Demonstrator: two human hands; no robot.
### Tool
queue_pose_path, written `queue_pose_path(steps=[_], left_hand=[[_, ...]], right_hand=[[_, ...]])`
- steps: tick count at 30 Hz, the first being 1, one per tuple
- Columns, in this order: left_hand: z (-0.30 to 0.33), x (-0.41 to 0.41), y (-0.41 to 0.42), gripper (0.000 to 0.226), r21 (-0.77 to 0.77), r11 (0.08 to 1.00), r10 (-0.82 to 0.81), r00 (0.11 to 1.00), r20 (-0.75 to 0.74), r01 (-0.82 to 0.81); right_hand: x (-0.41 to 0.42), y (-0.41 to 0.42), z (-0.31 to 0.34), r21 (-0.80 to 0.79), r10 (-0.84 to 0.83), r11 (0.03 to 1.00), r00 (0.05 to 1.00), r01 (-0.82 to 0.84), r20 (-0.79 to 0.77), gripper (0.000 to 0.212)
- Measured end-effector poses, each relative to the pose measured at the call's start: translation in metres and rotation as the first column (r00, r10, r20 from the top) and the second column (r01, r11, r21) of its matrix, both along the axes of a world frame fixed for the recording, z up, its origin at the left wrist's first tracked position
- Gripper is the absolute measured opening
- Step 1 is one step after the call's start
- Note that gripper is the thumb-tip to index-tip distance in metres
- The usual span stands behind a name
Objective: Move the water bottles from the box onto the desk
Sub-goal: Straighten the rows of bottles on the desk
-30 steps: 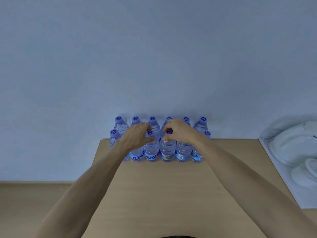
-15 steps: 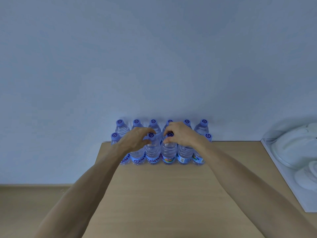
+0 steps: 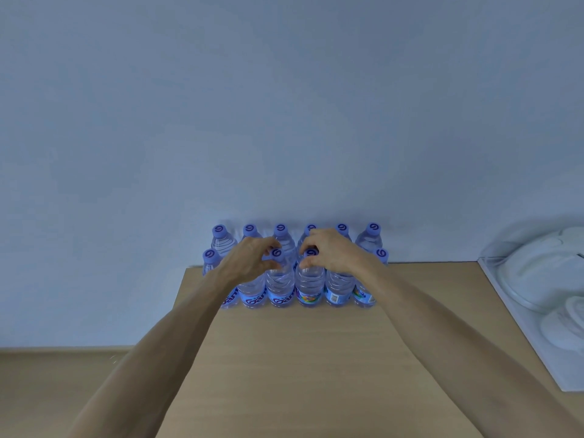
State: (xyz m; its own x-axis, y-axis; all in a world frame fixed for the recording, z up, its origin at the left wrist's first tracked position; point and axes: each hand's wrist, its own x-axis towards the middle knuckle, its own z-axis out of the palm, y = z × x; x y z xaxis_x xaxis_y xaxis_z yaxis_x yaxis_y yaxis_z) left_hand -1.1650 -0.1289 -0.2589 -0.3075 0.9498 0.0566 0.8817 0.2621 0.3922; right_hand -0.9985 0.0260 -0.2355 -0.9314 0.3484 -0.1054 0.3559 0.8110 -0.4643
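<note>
The front-row water bottles (image 3: pixel 280 287) carry blue labels with partly hidden lettering reading roughly "Gan"; the rest is unreadable.

Both hands (image 3: pixel 252 259) (image 3: pixel 331 252) fwd, fingers curled

2 bare forearms, no sleeves, watch or rings in view

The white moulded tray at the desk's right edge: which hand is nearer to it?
Right. The right hand holds the neck of a front-row bottle mid-row, well left of the white tray. The left hand grips the neighbouring bottle, farther left still.
</note>
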Motion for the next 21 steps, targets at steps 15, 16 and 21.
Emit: queue_pose_path(steps=[15, 16, 21], left_hand=[[-0.004, -0.002, -0.001, 0.043, 0.018, 1.0, 0.007, 1.0, 0.013, -0.007], [-0.004, -0.001, -0.001, 0.043, 0.018, 1.0, 0.006, 1.0, 0.01, -0.007], [-0.005, -0.001, -0.002, 0.044, 0.004, 1.0, 0.017, 1.0, 0.014, -0.017]], right_hand=[[0.011, -0.004, 0.011, 0.047, 0.025, 0.998, 0.992, -0.031, 0.126, 0.046], [0.012, -0.004, 0.011, 0.05, 0.001, 0.999, 0.993, -0.007, 0.116, 0.049], [0.008, -0.007, 0.003, 0.106, -0.111, 0.989, 0.986, 0.098, 0.126, 0.041]])
